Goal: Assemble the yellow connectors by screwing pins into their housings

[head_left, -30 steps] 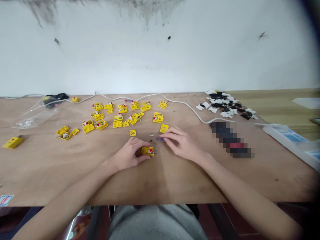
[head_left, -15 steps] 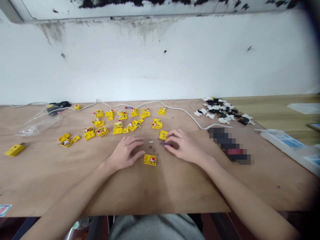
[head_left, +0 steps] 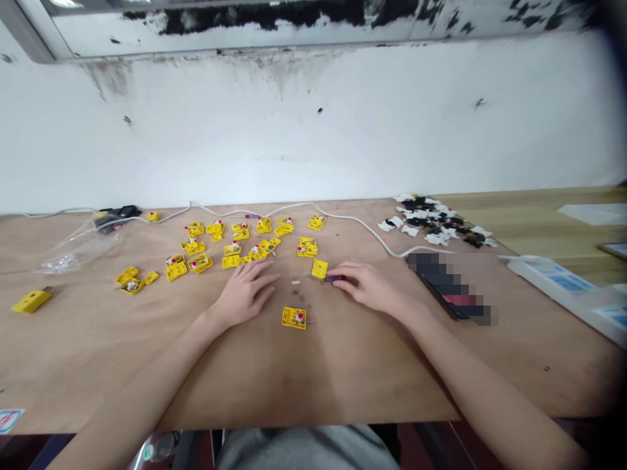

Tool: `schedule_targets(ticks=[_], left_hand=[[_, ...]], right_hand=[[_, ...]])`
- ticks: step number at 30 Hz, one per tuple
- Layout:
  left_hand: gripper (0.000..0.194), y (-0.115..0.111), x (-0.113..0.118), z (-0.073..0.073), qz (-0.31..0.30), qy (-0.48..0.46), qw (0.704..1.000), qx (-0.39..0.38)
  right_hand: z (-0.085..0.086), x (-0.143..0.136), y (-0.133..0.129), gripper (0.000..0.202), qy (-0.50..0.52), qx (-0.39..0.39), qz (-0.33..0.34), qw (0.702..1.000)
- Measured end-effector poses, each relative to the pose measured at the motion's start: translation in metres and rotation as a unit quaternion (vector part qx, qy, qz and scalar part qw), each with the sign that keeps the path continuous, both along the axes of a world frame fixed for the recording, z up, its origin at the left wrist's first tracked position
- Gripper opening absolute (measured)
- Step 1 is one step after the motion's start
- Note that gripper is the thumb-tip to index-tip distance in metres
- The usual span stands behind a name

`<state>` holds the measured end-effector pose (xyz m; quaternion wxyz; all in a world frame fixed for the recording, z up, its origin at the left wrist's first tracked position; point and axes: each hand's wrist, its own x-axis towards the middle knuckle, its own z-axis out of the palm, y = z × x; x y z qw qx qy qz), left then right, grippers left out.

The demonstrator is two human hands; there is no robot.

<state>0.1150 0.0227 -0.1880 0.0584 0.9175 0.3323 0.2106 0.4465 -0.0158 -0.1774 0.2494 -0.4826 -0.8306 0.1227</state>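
Note:
My left hand [head_left: 246,292] rests on the table with fingers spread, holding nothing, left of an open yellow case [head_left: 294,318] with a red button inside. To the right, the fingers of my right hand [head_left: 360,284] are closed on a small purple-handled screwdriver [head_left: 335,278]. Just left of its tip lies a yellow cover piece [head_left: 319,268]. Between my hands are a small white part [head_left: 295,282] and some tiny dark bits. Several opened yellow cases [head_left: 200,263] with red and white parts lie beyond my left hand.
A white cable [head_left: 362,220] runs along the back. Black and white pieces [head_left: 435,220] are heaped at the back right, near a blurred dark object [head_left: 443,287] and a white power strip [head_left: 563,287]. A clear bag [head_left: 73,251] and a closed yellow case [head_left: 32,301] lie left.
My right hand has drawn slightly right and closed on the purple handle. My left hand has shifted a little up and left. The camera view has tilted slightly upward.

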Motion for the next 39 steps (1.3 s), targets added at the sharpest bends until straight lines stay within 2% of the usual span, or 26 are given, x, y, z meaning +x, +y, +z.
schedule_targets(ticks=[4, 7, 11, 14, 18, 21, 26, 30, 35, 39], left_hand=[[0.039, 0.002, 0.019, 0.001, -0.057, 0.038, 0.998, -0.001], [0.036, 0.004, 0.024, 0.001, -0.079, 0.036, 0.996, -0.005], [0.02, 0.001, 0.015, 0.005, -0.084, -0.015, 0.996, -0.027], [0.011, -0.004, 0.004, 0.009, -0.08, -0.038, 0.994, -0.071], [0.017, -0.005, -0.004, 0.012, -0.09, -0.05, 0.988, -0.115], [0.026, -0.002, -0.008, 0.015, -0.082, -0.042, 0.99, -0.108], [0.025, 0.001, -0.016, 0.02, -0.075, -0.009, 0.992, -0.103], [0.029, 0.002, -0.017, 0.018, -0.094, 0.0, 0.989, -0.111], [0.02, 0.001, -0.012, 0.014, -0.097, -0.019, 0.987, -0.124], [0.026, 0.0, -0.011, 0.014, -0.084, -0.026, 0.988, -0.125]], right_hand=[[-0.001, -0.004, -0.001, 0.022, -0.001, 0.01, 0.032, 0.999], [-0.003, -0.005, -0.001, 0.022, -0.005, 0.016, 0.038, 0.999], [-0.004, -0.006, -0.002, 0.021, -0.007, 0.019, 0.04, 0.999], [-0.004, -0.007, -0.003, 0.021, -0.004, 0.023, 0.039, 0.999], [-0.002, -0.009, -0.004, 0.022, -0.007, 0.021, 0.036, 0.999], [-0.001, -0.01, -0.005, 0.022, -0.015, 0.017, 0.038, 0.999], [0.0, -0.011, -0.006, 0.023, -0.014, 0.018, 0.039, 0.999], [0.0, -0.011, -0.007, 0.022, -0.004, 0.021, 0.038, 0.999], [0.0, -0.012, -0.006, 0.022, -0.015, 0.019, 0.04, 0.999], [0.0, -0.011, -0.007, 0.022, -0.022, 0.018, 0.037, 0.999]])
